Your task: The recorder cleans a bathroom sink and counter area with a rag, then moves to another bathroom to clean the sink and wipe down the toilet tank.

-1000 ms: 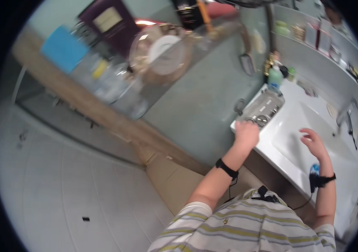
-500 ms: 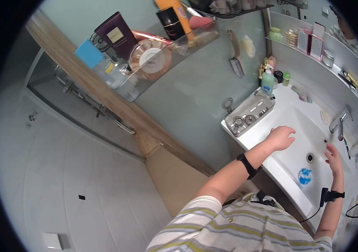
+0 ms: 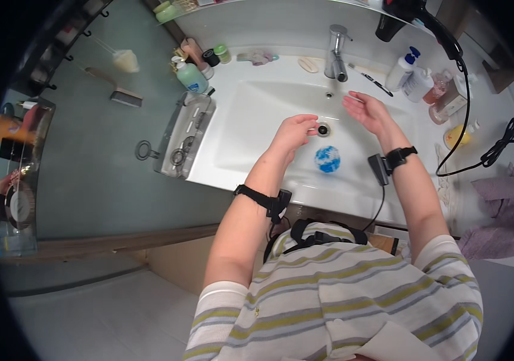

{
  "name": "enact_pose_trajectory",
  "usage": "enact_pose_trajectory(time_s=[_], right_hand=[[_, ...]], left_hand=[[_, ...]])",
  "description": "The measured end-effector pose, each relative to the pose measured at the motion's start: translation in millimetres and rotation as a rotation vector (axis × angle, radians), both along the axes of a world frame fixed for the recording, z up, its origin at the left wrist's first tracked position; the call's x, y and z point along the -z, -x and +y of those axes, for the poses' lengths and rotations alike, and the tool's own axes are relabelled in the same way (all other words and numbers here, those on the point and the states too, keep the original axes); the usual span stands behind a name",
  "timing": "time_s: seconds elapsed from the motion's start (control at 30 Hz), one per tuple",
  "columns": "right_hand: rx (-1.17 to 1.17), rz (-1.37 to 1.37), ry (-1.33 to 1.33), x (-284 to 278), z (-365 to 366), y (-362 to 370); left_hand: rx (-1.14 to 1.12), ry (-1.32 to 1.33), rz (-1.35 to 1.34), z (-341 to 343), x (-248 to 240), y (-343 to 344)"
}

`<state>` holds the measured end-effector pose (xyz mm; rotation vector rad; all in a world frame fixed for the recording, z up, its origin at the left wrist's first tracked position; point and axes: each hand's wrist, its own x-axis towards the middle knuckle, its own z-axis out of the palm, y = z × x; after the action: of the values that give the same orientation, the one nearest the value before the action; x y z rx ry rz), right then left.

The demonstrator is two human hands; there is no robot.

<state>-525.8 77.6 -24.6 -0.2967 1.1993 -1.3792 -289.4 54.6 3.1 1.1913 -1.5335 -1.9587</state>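
sink basin [image 3: 248, 120], white, glossy and round-cornered, spans the middle of the frame, with both hands over it. nearest, along the bottom, is a striped shirt [image 3: 353, 301] of soft cloth; higher up, black straps [image 3: 255, 196] circle the forearms. just right of centre, a round, mottled blue-and-white disc [image 3: 328, 159] shows on the basin's floor, below a dark-mouthed drain [image 3: 323, 130].

the left hand [image 3: 295, 133] hangs at mid-frame, its fingers loosely bent and nothing visible in them; they reach to the drain's rim in this view — i cannot tell whether they touch. the right hand [image 3: 370, 114], right of centre, has its fingers spread and palm bare, apart from the left.

the step looks like free hands poised over the basin; holding anything from here would call for closing the fingers.

farther, left of centre, stands a smoky see-through tray [image 3: 175, 135] with round pieces in it. at top centre rises a smooth metal tap [image 3: 336, 54] — no water shows beneath it.
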Motion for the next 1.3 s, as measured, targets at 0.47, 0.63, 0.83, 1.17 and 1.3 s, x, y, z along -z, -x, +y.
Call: enact_pose_trajectory(time_s=[0.47, 0.63, 0.83, 1.17, 1.3], right_hand=[[0.276, 0.290, 0.245, -54, -41, 10], [-0.116, 0.517, 0.341, -94, -66, 19], [-0.236, 0.738, 0.246, -102, -75, 24], [-0.189, 0.691, 0.277, -109, -81, 29], [0.068, 0.417, 0.373, -86, -58, 16]], left_hand=[[-0.234, -0.357, 0.204, -8, 15, 55], [-0.333, -0.521, 0.417, -19, 26, 96], [-0.432, -0.618, 0.497, -28, 25, 136], [-0.560, -0.672, 0.581, -48, 17, 168], [-0.559, -0.671, 0.609, -56, 21, 163]])
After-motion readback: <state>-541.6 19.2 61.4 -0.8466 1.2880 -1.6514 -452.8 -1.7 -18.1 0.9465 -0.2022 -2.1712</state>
